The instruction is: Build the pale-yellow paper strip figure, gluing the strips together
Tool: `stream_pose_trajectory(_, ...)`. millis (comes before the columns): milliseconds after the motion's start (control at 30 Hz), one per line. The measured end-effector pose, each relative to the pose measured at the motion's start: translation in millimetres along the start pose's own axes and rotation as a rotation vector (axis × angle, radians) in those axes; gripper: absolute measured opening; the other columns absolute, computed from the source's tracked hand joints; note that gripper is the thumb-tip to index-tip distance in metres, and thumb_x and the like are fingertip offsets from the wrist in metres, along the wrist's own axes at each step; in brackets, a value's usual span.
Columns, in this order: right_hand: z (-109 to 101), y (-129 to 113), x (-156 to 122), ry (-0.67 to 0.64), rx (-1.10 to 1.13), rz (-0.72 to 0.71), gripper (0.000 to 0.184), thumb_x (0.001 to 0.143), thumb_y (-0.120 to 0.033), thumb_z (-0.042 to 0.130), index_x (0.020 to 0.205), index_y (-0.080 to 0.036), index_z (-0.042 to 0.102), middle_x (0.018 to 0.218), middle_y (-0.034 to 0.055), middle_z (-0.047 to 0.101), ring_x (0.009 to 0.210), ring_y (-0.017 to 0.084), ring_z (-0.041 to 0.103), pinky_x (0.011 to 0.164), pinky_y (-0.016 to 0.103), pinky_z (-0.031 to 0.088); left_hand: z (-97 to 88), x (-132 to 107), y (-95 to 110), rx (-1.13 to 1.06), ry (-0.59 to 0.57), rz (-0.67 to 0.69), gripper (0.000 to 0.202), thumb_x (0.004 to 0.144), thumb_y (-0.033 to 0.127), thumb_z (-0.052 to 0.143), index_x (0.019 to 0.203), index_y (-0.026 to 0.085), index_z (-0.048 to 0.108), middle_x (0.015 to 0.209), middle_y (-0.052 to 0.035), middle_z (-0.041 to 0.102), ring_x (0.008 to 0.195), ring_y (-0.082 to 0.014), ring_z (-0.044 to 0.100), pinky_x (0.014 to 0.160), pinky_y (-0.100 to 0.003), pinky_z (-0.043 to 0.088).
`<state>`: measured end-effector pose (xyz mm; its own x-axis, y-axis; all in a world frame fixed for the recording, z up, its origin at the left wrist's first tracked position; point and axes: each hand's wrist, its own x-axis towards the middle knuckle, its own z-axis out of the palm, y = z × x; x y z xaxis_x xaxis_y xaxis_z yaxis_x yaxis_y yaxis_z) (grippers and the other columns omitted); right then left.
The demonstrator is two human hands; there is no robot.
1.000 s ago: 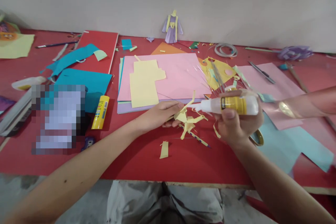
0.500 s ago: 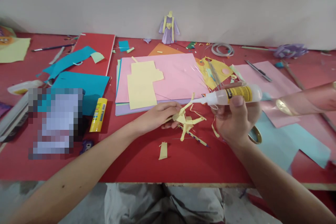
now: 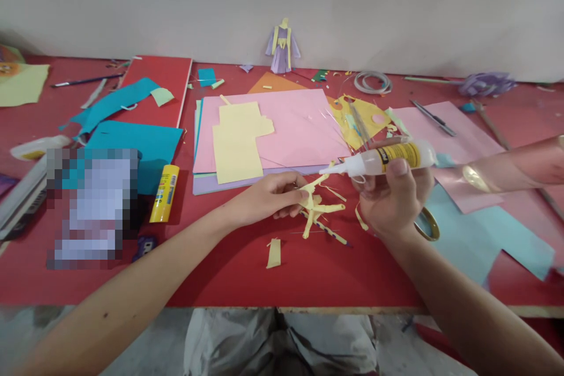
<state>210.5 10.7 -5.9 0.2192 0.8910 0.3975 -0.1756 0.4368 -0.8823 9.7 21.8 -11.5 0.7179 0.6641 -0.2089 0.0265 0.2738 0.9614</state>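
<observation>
Between the fingers of my left hand (image 3: 275, 198) is a small yellow paper figure (image 3: 314, 207) with thin rolled limbs. My right hand (image 3: 396, 197) is wrapped round a white glue bottle (image 3: 403, 157) with a yellow label, lying nearly level. The bottle's nozzle points left, and its tip is close to one upper limb of the figure; whether they touch I cannot tell. Beneath the figure lies a yellow dotted stick, perhaps a pencil (image 3: 332, 234). A small yellow paper strip (image 3: 274, 252) rests nearer the table's front edge.
Behind my hands lies a stack of coloured paper (image 3: 299, 123) topped by a yellow cut sheet (image 3: 238, 141). A glue stick (image 3: 165, 194) is at left, beside a blurred-out device (image 3: 99, 205). A tape roll (image 3: 428, 224) sits by my right wrist. A purple paper figure (image 3: 282, 47) stands against the wall.
My left thumb has come over the yellow figure, which has turned slightly. The glue bottle has shifted a little to the left, its nozzle still by the figure's upper limb.
</observation>
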Motion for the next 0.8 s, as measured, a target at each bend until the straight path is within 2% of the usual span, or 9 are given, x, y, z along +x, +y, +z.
stream_pose_trajectory(333, 2, 0, 0, 0.008, -0.023, -0.003, 0.018, 0.08, -0.037, 0.064, 0.091, -0.023, 0.064, 0.048, -0.0038, 0.043, 0.037, 0.011, 0.033, 0.035, 0.029, 0.02, 0.6, -1, 3, 0.028, 0.007, 0.002, 0.023, 0.089, 0.038, 0.058, 0.083, 0.016, 0.054, 0.061, 0.0043, 0.054, 0.049, -0.003, 0.044, 0.046, -0.015, 0.033)
stream_pose_trajectory(600, -2, 0, -3, -0.006, -0.179, -0.076, 0.017, 0.079, -0.04, 0.065, 0.089, -0.026, 0.063, 0.061, -0.0011, 0.052, 0.036, 0.01, 0.035, 0.033, 0.031, 0.027, 2.3, -2, 7, -0.08, 0.051, 0.009, 0.023, 0.091, 0.035, 0.056, 0.077, 0.016, 0.052, 0.057, 0.0049, 0.05, 0.049, -0.0042, 0.042, 0.048, -0.017, 0.034)
stream_pose_trajectory(800, -8, 6, -4, -0.05, -0.257, -0.044, 0.023, 0.08, -0.046, 0.063, 0.093, -0.026, 0.063, 0.06, -0.0015, 0.05, 0.038, 0.011, 0.036, 0.035, 0.03, 0.029, 3.7, -1, 6, -0.095, 0.079, -0.017, 0.025, 0.096, 0.032, 0.044, 0.077, 0.016, 0.05, 0.056, 0.0047, 0.048, 0.047, -0.0048, 0.039, 0.046, -0.018, 0.031)
